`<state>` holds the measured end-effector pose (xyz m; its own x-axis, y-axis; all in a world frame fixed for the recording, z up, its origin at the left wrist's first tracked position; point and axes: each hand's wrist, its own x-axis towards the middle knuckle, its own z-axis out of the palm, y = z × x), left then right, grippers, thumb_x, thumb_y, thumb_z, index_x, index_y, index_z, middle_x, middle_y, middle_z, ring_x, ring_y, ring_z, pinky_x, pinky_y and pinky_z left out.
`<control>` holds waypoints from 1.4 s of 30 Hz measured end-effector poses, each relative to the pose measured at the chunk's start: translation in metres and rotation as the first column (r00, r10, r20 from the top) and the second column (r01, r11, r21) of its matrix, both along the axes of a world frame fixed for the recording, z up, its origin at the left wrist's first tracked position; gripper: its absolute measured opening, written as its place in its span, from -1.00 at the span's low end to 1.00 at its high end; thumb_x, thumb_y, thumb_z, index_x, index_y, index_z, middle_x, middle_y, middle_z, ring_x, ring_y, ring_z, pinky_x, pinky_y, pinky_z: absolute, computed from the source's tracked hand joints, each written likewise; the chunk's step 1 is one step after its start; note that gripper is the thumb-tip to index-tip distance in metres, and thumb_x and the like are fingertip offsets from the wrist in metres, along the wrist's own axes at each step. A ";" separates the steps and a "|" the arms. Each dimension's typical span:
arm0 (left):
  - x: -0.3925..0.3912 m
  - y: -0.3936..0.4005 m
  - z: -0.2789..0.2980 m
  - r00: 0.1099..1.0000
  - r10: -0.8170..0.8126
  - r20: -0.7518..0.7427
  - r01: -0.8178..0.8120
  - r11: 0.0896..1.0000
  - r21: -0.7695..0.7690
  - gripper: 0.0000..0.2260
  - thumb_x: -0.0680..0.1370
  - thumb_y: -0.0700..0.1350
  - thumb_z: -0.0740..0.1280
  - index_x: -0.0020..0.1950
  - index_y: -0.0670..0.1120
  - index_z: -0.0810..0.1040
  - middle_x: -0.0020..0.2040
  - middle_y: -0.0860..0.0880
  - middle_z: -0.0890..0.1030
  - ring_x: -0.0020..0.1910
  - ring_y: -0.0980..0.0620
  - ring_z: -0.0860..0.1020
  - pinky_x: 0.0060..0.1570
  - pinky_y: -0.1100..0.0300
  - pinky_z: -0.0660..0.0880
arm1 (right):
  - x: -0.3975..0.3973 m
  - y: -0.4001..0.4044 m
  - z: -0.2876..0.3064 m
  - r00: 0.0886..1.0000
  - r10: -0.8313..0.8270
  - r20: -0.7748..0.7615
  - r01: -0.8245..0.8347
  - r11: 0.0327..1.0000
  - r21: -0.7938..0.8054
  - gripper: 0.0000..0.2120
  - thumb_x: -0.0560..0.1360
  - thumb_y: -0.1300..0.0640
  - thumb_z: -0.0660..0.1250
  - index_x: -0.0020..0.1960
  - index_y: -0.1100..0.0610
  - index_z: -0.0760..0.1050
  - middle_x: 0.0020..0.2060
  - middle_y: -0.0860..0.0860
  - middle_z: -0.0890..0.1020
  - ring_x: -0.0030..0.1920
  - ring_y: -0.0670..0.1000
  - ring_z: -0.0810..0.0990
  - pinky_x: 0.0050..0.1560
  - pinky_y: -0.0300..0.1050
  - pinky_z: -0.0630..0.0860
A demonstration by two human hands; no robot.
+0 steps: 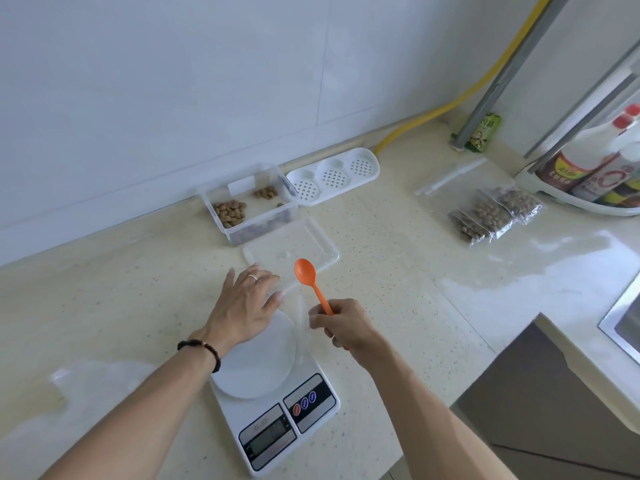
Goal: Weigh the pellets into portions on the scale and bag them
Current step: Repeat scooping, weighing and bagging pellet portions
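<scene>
Our tabletop [398, 244], pale speckled stone, carries everything in this job. Nearest us sits the white scale [277, 410], its round platform partly under our left forearm and bare as far as we can see; its display is too blurred to read.

Beyond the scale lies a clear flat lid [298, 247], and behind that the clear tub [249, 206], open, with only a few small heaps of brown pellets [230, 211] left on its floor. We judge the supply to be nearly used up.

Well off to the right, near a rack of bottles [595, 168], three filled bags [495, 213] of pellets lie overlapping one another. Those portions look finished. Just behind them lie what seem to be empty clear bags [460, 178], though we cannot count them.

Our left hand [242, 303] is spread flat, fingers straight, with the fingertips resting on something clear at the near edge of the lid, perhaps a fresh bag or the lid itself; we cannot tell which. Our right hand [341, 323] pinches the handle of an orange spoon [306, 273], whose bowl is empty and points towards the tub.

So most of the work appears done: what remains is to scoop the last pellets, weigh them and bag them.
</scene>
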<state>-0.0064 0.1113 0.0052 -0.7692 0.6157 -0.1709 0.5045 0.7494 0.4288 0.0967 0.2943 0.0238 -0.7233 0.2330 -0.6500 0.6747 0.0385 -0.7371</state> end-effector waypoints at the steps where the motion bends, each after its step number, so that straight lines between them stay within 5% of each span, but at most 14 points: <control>1: -0.001 0.000 0.003 1.000 0.003 0.026 -0.004 1.000 0.007 -0.56 0.62 0.17 0.05 0.24 -0.08 0.53 0.31 -0.01 0.50 0.49 -0.02 0.24 0.46 -0.17 0.00 | -0.004 0.000 0.005 1.000 -0.014 -0.028 0.013 1.000 -0.025 -0.89 0.42 0.27 0.40 -0.07 0.25 0.63 -0.31 0.05 0.54 -0.38 -0.07 0.38 -0.43 -0.24 0.29; 5: -0.012 -0.003 0.029 0.977 0.042 0.211 -0.089 0.972 0.216 -0.76 0.62 -0.05 0.14 -0.16 0.00 0.54 -0.07 0.07 0.59 0.03 -0.02 0.55 0.22 -0.01 0.39 | -0.022 0.005 0.036 0.986 -0.028 -0.165 0.015 0.997 -0.077 -0.88 0.46 0.30 0.34 -0.06 0.24 0.64 -0.31 0.03 0.56 -0.39 -0.07 0.38 -0.44 -0.23 0.25; 9: -0.023 -0.004 0.062 0.916 0.041 0.400 -0.206 0.902 0.380 -0.73 0.64 -0.17 0.18 -0.23 -0.06 0.53 -0.30 0.07 0.61 -0.25 0.11 0.56 -0.07 0.14 0.48 | -0.036 0.012 0.064 0.971 0.072 -0.227 -0.078 0.997 -0.019 -0.87 0.42 0.30 0.38 -0.05 0.20 0.65 -0.34 0.01 0.56 -0.40 -0.06 0.36 -0.47 -0.25 0.24; 16: -0.033 -0.009 0.099 0.894 0.076 0.442 -0.288 0.853 0.436 -0.74 0.65 -0.11 0.20 -0.16 -0.14 0.58 -0.40 0.03 0.54 -0.36 0.06 0.52 -0.21 0.16 0.48 | -0.059 0.020 0.103 0.914 0.295 -0.278 -0.290 0.955 0.059 -0.87 0.49 0.30 0.34 0.01 0.24 0.62 -0.29 0.12 0.69 -0.44 -0.06 0.35 -0.48 -0.28 0.23; 25: -0.050 -0.040 0.115 0.864 0.195 0.465 -0.404 0.820 0.405 -0.77 0.64 -0.16 0.22 -0.15 -0.14 0.59 -0.44 0.08 0.49 -0.43 0.10 0.44 -0.25 0.18 0.42 | -0.096 0.050 0.128 0.895 0.304 -0.327 -0.262 0.951 0.167 -0.86 0.50 0.34 0.26 -0.04 0.28 0.59 -0.35 0.11 0.65 -0.45 -0.06 0.31 -0.47 -0.27 0.23; 28: -0.051 -0.042 0.116 0.862 0.203 0.465 -0.428 0.782 0.452 -0.70 0.63 -0.18 0.23 -0.29 -0.01 0.55 -0.37 0.07 0.50 -0.38 0.08 0.39 -0.27 0.21 0.39 | -0.105 0.049 0.129 0.886 0.334 -0.321 -0.274 0.937 0.218 -0.86 0.49 0.35 0.26 -0.11 0.22 0.58 -0.37 0.13 0.64 -0.46 -0.06 0.34 -0.46 -0.28 0.27; 30: -0.052 -0.044 0.112 0.871 0.255 0.419 -0.432 0.805 0.407 -0.74 0.62 -0.17 0.23 -0.26 -0.12 0.51 -0.38 0.11 0.52 -0.34 0.07 0.39 -0.25 0.19 0.36 | -0.108 0.045 0.128 0.887 0.323 -0.330 -0.262 0.941 0.216 -0.86 0.48 0.37 0.26 -0.12 0.22 0.57 -0.38 0.16 0.63 -0.49 -0.08 0.36 -0.49 -0.30 0.29; 33: -0.055 -0.041 0.101 0.916 0.370 0.152 -0.394 0.900 0.187 -0.84 0.57 0.02 0.28 -0.02 -0.05 0.56 -0.05 0.02 0.62 -0.04 0.06 0.55 0.00 0.12 0.46 | -0.111 0.033 0.123 0.883 0.313 -0.350 -0.242 0.942 0.233 -0.88 0.46 0.39 0.29 -0.14 0.23 0.56 -0.40 0.17 0.62 -0.55 -0.11 0.42 -0.51 -0.32 0.34; 37: -0.046 -0.007 0.102 0.979 0.203 -0.028 -0.203 0.979 0.007 0.03 0.18 0.50 0.32 0.52 0.04 0.12 0.46 0.00 0.30 0.45 -0.03 0.23 0.45 -0.01 0.14 | -0.119 0.017 0.119 0.861 0.343 -0.375 -0.256 0.930 0.262 -0.95 0.46 0.38 0.31 -0.11 0.30 0.55 -0.32 0.26 0.67 -0.54 -0.12 0.50 -0.45 -0.27 0.44; 39: -0.043 0.012 0.101 0.982 0.134 -0.132 -0.136 0.991 -0.003 0.14 0.12 0.47 0.39 0.51 0.05 -0.08 0.51 -0.03 0.18 0.51 -0.04 0.11 0.49 -0.09 0.02 | -0.123 0.010 0.117 0.849 0.367 -0.380 -0.278 0.922 0.269 -0.95 0.47 0.36 0.31 -0.12 0.28 0.54 -0.30 0.26 0.68 -0.53 -0.13 0.53 -0.43 -0.27 0.46; 42: -0.048 0.018 0.094 0.962 0.178 -0.209 -0.154 0.980 0.123 0.03 0.19 0.35 0.44 0.46 0.09 -0.06 0.41 -0.04 0.28 0.43 -0.05 0.20 0.46 -0.07 0.09 | -0.131 0.005 0.115 0.849 0.375 -0.372 -0.304 0.923 0.238 -0.96 0.48 0.35 0.32 -0.12 0.25 0.53 -0.33 0.20 0.69 -0.51 -0.10 0.53 -0.44 -0.29 0.45</control>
<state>-0.0543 0.1288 0.0995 -0.8736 0.4815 0.0707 0.4666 0.7874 0.4029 -0.0346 0.2988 0.1384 -0.9659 0.0012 -0.2590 0.2427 0.3541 -0.9032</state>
